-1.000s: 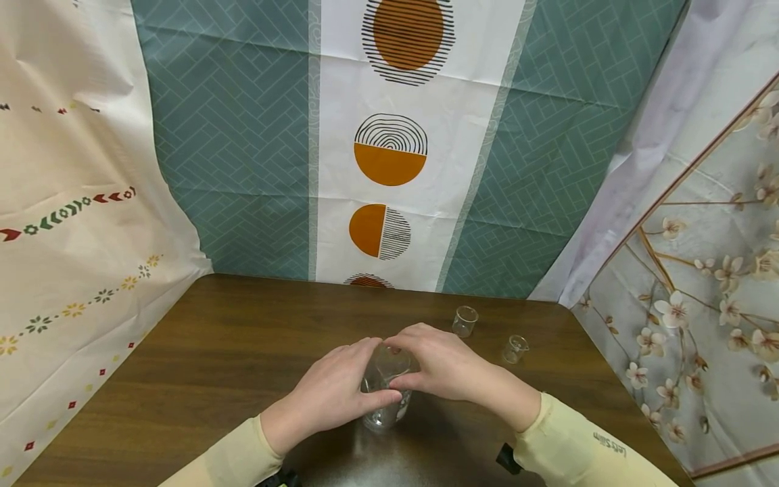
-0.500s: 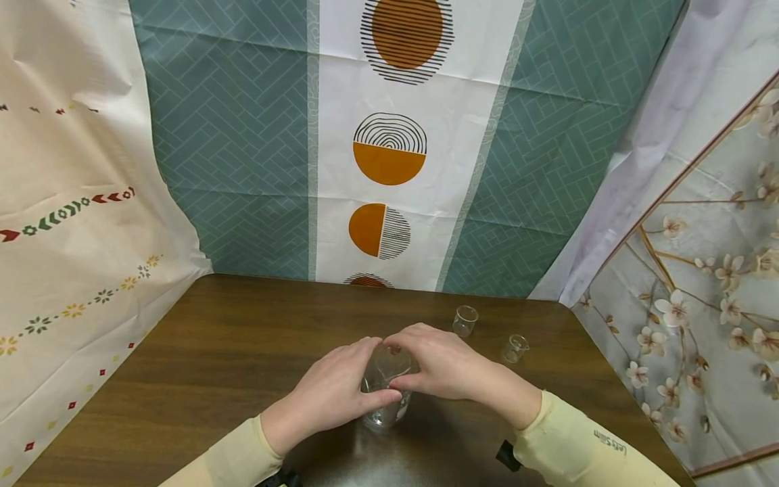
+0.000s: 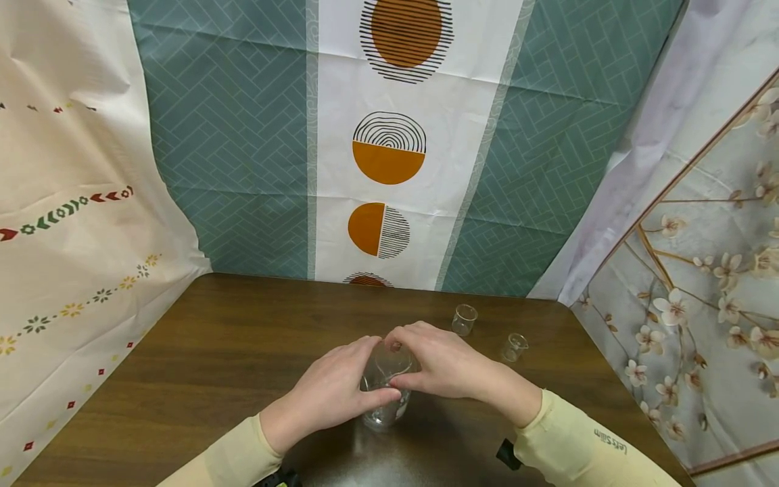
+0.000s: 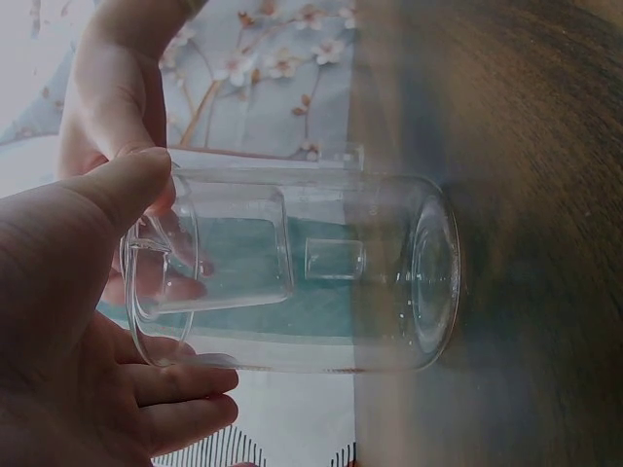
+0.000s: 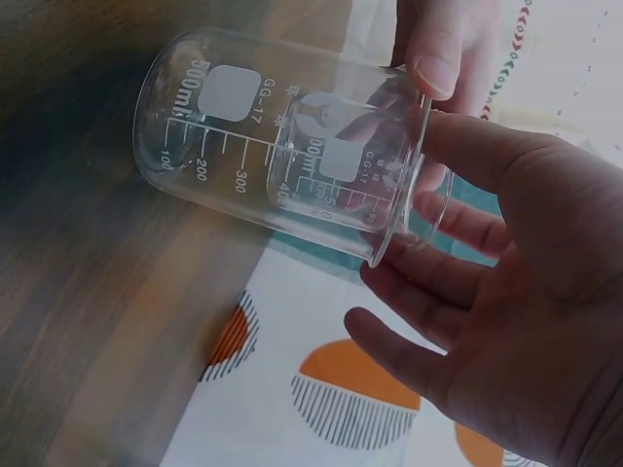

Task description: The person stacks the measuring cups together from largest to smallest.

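Observation:
A large clear glass beaker [image 3: 380, 421] stands upright on the table in front of me, its 500ml scale readable in the right wrist view. Inside its upper part is a smaller marked beaker [image 5: 341, 161], its rim poking slightly above the larger one's. My left hand [image 3: 331, 389] grips the large beaker around the rim, thumb on the near side and fingers on the far side. With thumb and fingers at its rim, my right hand [image 3: 441, 365] holds the smaller beaker. In the left wrist view, the right fingertips show through the glass.
Two more little glass beakers stand at the back right of the brown wooden table [image 3: 243, 352]: one [image 3: 464, 320] farther back, the other [image 3: 515, 347] more to the right. Patterned cloth hangs behind the table [image 3: 255, 169] and along both sides.

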Demonstrator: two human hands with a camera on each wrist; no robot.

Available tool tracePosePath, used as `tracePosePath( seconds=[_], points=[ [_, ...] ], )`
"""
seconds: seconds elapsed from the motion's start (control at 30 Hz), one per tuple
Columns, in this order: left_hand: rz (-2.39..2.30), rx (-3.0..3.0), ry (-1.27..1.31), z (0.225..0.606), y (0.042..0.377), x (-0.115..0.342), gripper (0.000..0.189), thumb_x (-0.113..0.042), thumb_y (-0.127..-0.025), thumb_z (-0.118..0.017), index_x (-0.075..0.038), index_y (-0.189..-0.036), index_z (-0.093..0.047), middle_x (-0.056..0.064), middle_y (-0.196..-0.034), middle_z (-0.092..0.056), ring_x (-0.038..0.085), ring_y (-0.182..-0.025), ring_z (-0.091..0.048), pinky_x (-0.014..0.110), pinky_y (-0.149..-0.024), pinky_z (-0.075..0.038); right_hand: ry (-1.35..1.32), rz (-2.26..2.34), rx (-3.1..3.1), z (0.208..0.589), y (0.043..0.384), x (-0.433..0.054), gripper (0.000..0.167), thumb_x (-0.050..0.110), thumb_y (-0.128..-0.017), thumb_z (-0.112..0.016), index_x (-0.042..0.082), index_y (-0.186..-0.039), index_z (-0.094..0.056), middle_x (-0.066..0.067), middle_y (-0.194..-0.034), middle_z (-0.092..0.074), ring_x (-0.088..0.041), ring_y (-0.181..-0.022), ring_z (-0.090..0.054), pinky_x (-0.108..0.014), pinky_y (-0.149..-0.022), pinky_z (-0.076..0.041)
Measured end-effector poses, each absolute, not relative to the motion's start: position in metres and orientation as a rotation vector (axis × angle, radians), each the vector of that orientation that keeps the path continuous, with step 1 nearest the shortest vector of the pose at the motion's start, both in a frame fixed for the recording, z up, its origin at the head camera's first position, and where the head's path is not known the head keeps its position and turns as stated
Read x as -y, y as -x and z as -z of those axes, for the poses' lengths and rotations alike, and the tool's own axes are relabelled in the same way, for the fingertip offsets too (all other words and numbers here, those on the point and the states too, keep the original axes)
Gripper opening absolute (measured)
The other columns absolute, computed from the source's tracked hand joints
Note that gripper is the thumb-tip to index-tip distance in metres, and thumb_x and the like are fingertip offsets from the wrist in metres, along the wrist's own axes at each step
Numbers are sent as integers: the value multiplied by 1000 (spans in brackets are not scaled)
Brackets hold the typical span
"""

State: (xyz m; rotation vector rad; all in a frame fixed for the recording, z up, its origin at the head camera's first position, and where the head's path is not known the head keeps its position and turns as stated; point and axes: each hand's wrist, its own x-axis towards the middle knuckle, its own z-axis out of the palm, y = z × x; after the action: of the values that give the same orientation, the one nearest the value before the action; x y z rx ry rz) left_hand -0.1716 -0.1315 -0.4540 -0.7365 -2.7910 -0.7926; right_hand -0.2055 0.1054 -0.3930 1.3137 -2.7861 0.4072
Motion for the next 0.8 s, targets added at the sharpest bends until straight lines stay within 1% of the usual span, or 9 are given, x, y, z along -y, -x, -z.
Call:
tracePosePath(
  seconds=[0.13,0.2,0.27,0.37,0.53,0.7,0.8],
  points=[
    [783,2786,740,454,172,132,95,-77,-93,-74,-7,-154,-58,5,-147,-67,33,-126,-69,55,-106,-57,-1348,-385,2758,393,206,-106,27,34,-94,-91,23,-104,-68,7,-119,-71,-15,-113,-62,-37,-86,-58],
    [775,2781,742,454,172,132,95,-77,-93,-74,-6,-154,-58,6,-147,-67,33,-125,-69,54,-105,-57,-1370,-370,2740,393,206,-106,25,33,-93,-91,26,-94,-67,5,-123,-72,-16,-118,-63,-37,-88,-58],
    [776,2775,747,454,172,132,95,-77,-92,-74,-7,-153,-58,5,-146,-67,32,-124,-69,54,-104,-58,-1389,-359,2727,392,207,-105,27,32,-93,-91,27,-88,-65,2,-127,-72,-18,-122,-64,-37,-91,-59],
    [774,2771,745,454,173,132,94,-78,-92,-74,-7,-153,-58,5,-146,-67,31,-123,-69,53,-103,-58,-1412,-353,2713,392,207,-105,28,31,-93,-92,28,-85,-65,-1,-130,-73,-21,-125,-65,-39,-95,-59],
    [780,2776,745,455,172,132,97,-80,-92,-72,-7,-154,-58,5,-147,-67,31,-123,-70,53,-102,-59,-1423,-352,2700,390,207,-105,29,31,-91,-94,28,-81,-66,-2,-133,-74,-21,-128,-66,-40,-99,-60],
    [808,2799,739,454,172,133,100,-78,-91,-75,-5,-156,-55,8,-151,-65,32,-126,-69,54,-103,-58,-1421,-372,2681,390,206,-105,30,33,-89,-95,31,-78,-68,1,-136,-73,-19,-130,-64,-40,-97,-60],
    [818,2798,743,454,171,133,99,-77,-92,-75,-5,-156,-55,9,-150,-65,32,-126,-69,54,-103,-58,-1416,-370,2662,390,206,-104,29,33,-88,-96,31,-77,-70,3,-134,-72,-17,-128,-63,-38,-93,-61]
  ],
)
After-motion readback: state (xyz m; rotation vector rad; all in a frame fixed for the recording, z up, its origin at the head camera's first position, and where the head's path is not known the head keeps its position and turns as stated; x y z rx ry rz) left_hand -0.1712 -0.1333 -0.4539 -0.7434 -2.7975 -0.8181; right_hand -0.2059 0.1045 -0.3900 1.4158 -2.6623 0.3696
